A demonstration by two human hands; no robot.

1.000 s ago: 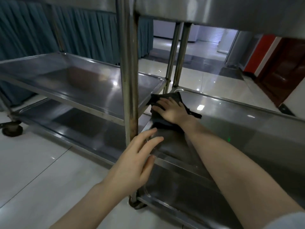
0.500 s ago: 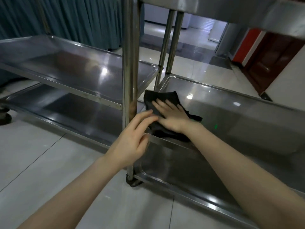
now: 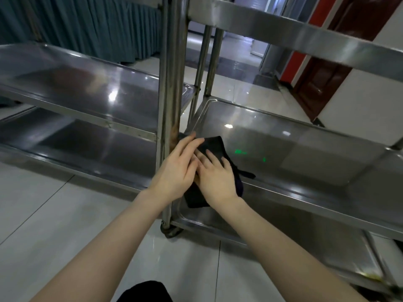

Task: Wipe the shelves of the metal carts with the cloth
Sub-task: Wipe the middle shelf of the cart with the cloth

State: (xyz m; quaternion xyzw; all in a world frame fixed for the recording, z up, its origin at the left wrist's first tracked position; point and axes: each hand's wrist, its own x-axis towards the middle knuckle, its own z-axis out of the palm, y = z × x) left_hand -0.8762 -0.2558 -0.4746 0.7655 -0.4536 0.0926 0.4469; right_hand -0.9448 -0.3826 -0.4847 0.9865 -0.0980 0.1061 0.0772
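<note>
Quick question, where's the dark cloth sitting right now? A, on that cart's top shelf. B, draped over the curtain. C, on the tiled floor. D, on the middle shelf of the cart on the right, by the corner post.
D: the cloth lies at the near corner of the middle shelf, beside the corner post, pressed under the right hand with the left hand alongside.

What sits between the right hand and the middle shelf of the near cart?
The dark cloth, flat under the right hand on that shelf, head view.
</note>
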